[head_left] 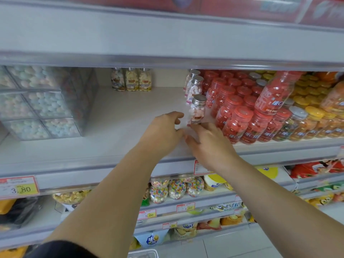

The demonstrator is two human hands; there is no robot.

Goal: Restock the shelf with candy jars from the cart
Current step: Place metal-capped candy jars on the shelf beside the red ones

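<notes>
A small clear candy jar (197, 110) with a silver lid and pink and white candies stands on the white shelf (119, 116), at the front of a row of two more like it (195, 86). My right hand (206, 140) lies just below the jar, its fingertips touching the jar's base. My left hand (163, 131) hovers to the left of the jar with fingers loosely spread, holding nothing. Three yellowish candy bottles (131, 80) stand at the back of the shelf.
Red-lidded jars (240, 116) crowd the shelf right of the small jars, with orange and yellow-lidded jars (314, 112) further right. Clear boxes of pastel candies (41, 103) are stacked on the left. Lower shelves hold candy bags and price tags (18, 187).
</notes>
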